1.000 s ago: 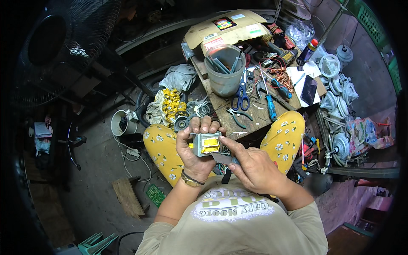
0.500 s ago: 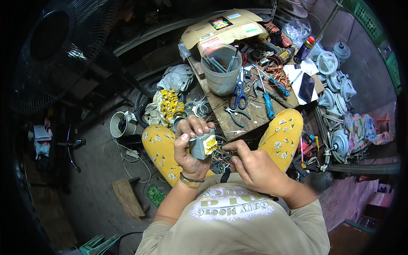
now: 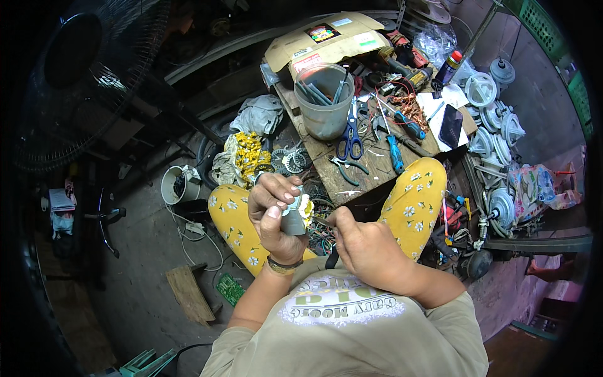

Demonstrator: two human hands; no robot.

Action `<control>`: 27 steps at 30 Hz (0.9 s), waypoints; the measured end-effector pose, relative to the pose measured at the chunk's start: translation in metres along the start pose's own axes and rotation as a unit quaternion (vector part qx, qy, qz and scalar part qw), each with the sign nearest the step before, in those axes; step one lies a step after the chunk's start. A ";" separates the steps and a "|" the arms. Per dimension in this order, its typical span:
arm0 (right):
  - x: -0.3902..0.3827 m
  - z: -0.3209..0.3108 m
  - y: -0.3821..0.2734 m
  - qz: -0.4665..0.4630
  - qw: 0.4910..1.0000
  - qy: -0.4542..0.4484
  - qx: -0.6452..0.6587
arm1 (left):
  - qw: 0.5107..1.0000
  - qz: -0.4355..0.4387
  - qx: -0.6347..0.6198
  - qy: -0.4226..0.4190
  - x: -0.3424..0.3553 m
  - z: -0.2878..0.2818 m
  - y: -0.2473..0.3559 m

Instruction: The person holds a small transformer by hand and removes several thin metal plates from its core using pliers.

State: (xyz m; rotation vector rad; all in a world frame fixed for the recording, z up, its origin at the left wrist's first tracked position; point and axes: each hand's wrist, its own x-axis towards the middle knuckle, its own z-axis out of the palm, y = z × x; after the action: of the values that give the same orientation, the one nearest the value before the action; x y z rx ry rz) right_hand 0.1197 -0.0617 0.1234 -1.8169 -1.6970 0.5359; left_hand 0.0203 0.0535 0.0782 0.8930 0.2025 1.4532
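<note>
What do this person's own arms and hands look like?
The left hand and right hand wear no gloves. A thin dark band and a brownish-gold band circle the left wrist; the right wrist looks bare. Short beige sleeves leave the forearms uncovered.

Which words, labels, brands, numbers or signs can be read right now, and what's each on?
Wording isn't copied out here; this is where print stands.
Beige shirt: large lettering across the front, legible.
Cardboard: dark, white, red and green labels, print too small.
Red-capped can: print too small.
Gray block in the left hand: none I can make out.
</note>
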 end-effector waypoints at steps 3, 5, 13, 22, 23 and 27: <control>0.002 -0.001 -0.001 -0.020 0.999 -0.026 -0.012 | 0.998 0.044 0.029 -0.021 0.002 -0.004 0.000; 0.004 -0.004 -0.002 -0.015 0.998 -0.056 -0.021 | 0.998 0.040 0.047 -0.033 0.003 -0.009 0.001; 0.007 0.002 -0.004 0.020 0.997 -0.078 0.006 | 0.998 -0.031 0.012 0.054 -0.002 -0.005 0.001; 0.005 0.014 0.003 0.026 0.997 -0.078 -0.012 | 0.973 -0.149 -0.060 0.164 -0.003 -0.013 -0.009; 0.003 0.019 0.007 0.034 0.995 -0.092 -0.007 | 0.978 -0.132 -0.056 0.149 0.001 -0.012 -0.009; 0.001 -0.012 0.024 0.057 0.995 0.063 -0.050 | 0.996 -0.080 0.031 0.029 0.016 -0.033 0.000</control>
State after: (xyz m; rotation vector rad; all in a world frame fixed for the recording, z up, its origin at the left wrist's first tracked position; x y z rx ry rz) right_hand 0.1458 -0.0625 0.1162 -1.9858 -1.5679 0.3801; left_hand 0.0021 0.0807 0.0622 0.8653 0.3554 1.3300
